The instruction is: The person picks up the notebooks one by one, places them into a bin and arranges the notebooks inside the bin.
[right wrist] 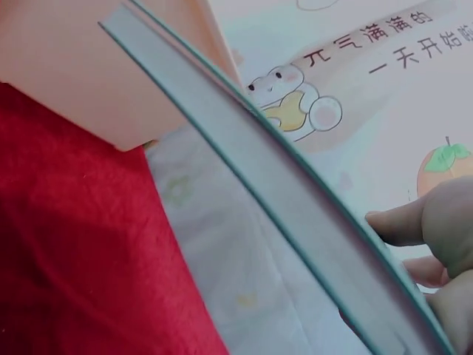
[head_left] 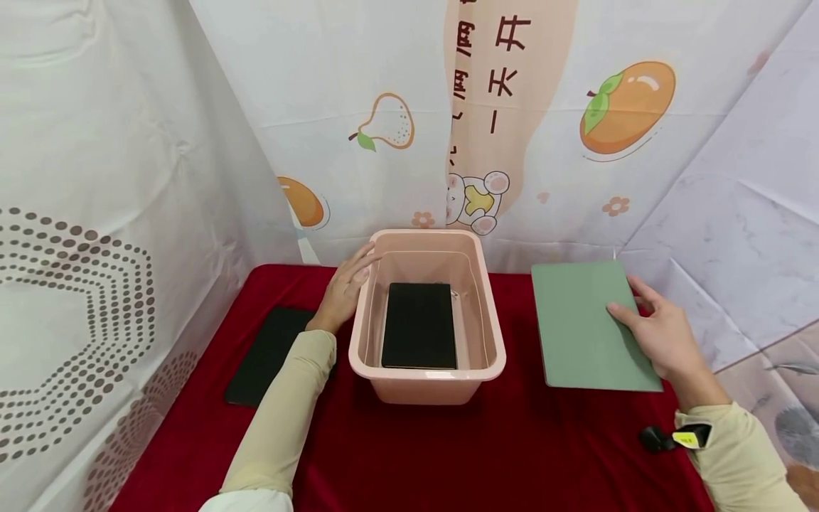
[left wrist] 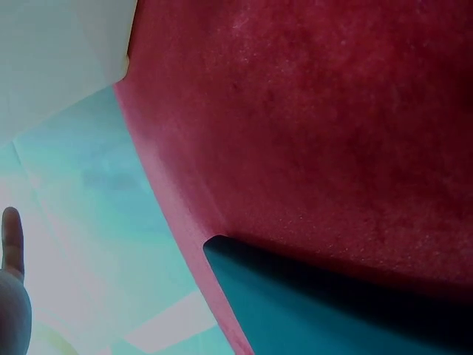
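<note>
1. Across the head view, we find the right grip (head_left: 668, 338) clamped on the edge of the green book (head_left: 582, 327), off the bench (head_left: 544, 455); the left grip (head_left: 345, 290), fingers extended, rests at the pink bin (head_left: 429, 374).
2. Left wrist view: we note a dark flat item (left wrist: 325, 314), best left undisturbed.
3. Right wrist view: we judge even finger pressure would stop the book opening.

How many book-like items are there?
3: a green hardcover book in the right hand, a black notebook inside the pink bin, and a dark one on the red cloth, partly behind the left sleeve. Others may be hidden.
</note>
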A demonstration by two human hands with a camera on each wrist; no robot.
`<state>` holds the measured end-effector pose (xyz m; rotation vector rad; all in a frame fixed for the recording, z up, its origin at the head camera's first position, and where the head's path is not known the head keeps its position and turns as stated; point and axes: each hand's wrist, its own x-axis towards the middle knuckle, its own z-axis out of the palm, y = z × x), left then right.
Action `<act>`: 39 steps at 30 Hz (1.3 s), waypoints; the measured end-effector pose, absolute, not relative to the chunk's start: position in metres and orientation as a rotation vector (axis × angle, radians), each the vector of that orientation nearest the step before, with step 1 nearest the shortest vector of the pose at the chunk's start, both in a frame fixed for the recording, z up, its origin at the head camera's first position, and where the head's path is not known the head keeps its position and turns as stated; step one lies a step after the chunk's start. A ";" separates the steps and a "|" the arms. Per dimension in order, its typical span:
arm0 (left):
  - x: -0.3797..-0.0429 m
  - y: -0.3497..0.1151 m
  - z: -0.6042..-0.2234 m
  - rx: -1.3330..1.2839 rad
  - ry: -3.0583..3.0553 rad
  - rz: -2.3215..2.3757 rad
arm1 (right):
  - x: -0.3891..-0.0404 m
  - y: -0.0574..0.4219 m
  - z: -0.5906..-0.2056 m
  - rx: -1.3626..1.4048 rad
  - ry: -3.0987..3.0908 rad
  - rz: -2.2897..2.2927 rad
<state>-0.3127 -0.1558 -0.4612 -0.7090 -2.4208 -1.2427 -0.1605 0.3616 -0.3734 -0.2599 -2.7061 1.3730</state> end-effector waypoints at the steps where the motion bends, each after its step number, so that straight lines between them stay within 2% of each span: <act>1: -0.313 -0.156 -0.461 -0.711 -2.420 -1.243 | -0.162 0.361 -0.371 -0.260 -2.701 1.402; 39: -0.311 -0.153 -0.462 -0.699 -2.425 -1.243 | -0.206 0.305 -0.304 -0.140 -2.715 1.495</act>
